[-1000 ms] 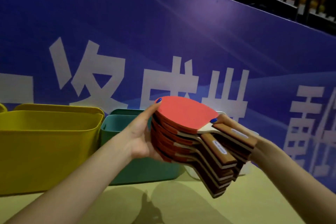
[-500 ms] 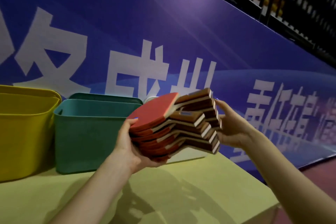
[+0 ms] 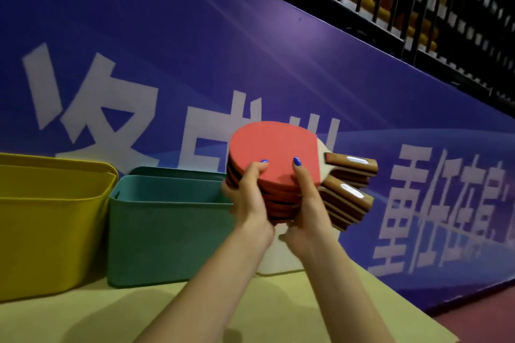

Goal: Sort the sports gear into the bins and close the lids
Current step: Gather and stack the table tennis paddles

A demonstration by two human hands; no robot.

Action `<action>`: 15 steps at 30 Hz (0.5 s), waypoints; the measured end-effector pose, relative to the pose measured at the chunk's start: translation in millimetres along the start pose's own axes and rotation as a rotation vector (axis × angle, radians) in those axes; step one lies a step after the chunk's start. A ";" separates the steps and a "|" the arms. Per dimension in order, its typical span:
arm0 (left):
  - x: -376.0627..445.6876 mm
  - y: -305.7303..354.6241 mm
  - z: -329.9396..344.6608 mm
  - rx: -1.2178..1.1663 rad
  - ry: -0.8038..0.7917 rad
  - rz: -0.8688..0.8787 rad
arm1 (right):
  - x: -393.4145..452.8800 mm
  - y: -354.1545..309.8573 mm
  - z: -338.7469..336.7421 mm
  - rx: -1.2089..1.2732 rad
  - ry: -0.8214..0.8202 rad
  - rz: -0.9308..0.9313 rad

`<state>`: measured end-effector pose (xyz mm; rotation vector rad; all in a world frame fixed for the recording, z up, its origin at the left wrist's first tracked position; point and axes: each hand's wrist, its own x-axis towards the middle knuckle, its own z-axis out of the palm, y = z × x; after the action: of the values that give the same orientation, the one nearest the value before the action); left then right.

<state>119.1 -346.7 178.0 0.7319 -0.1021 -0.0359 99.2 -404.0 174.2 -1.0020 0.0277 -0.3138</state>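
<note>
Behind everything, a blue banner (image 3: 195, 50) with white lettering, backing the yellow-green tabletop (image 3: 117, 315). On that tabletop, left of the teal bin, a yellow bin (image 3: 50, 231), open-topped, lid not seen. Beside it and touching or nearly so, the teal bin (image 3: 167, 237), also open, ready to receive gear. Right of the teal bin, partly hidden behind the arms, a white bin (image 3: 278, 259), only its lower wall showing. Above and just right of the teal bin's near corner, a stack of table-tennis paddles (image 3: 273, 153), red faces up, wooden handles fanned to the right, lifted clear of the tabletop. Left hand (image 3: 248, 198) clamped around the stack's left edge, thumb on the top red face; right hand (image 3: 309, 203) gripping the stack's right side near the handles, thumb likewise on top. Probably both hands used to keep the loose pile from sliding apart while carried toward a bin.
</note>
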 end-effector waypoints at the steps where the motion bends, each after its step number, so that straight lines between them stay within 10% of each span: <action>1: 7.5 -2.9 3.5 -0.030 0.040 0.028 | 6.8 -5.4 -1.3 0.004 0.019 -0.018; 7: 48.1 -11.1 25.6 0.151 -0.020 0.032 | 42.3 -40.6 -5.8 0.084 0.032 -0.077; 15: 132.8 -6.7 15.7 0.620 -0.484 -0.193 | 124.1 -85.8 -29.1 -0.123 0.278 0.094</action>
<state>249.5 -371.3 195.8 1.3414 -0.5211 -0.3799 191.7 -504.4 244.7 -1.0694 0.3493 -0.3666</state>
